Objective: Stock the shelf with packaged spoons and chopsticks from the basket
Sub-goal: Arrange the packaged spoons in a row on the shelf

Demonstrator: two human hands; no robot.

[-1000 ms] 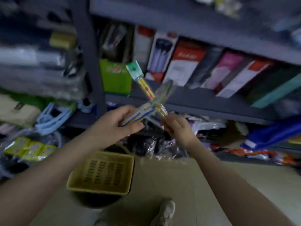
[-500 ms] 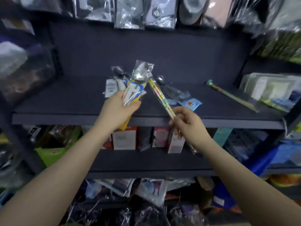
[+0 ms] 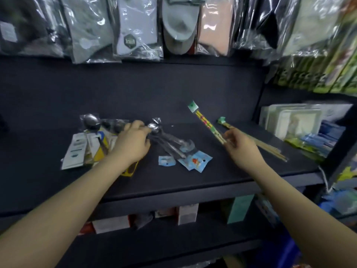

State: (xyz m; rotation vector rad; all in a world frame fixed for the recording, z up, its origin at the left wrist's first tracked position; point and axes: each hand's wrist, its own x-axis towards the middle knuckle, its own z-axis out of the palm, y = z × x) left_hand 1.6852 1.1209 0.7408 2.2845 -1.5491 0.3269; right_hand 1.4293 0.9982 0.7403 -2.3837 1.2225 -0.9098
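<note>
The left hand (image 3: 131, 144) grips a packaged spoon (image 3: 127, 169) lying on the dark shelf (image 3: 193, 182). The right hand (image 3: 241, 146) pinches a chopstick pack (image 3: 206, 120) tilted above that shelf, left of another chopstick pack (image 3: 257, 142) lying there.

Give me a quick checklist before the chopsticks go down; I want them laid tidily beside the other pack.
1. Right hand has a firm grip on the chopstick pack: ok.
2. Pack clear of the shelf, tilted up: ok.
3. Bare shelf left of the lying chopstick pack: ok.
4. Left hand away from that spot, on the spoon packs: ok.
5. Left hand's grip released: cannot tell.
</note>
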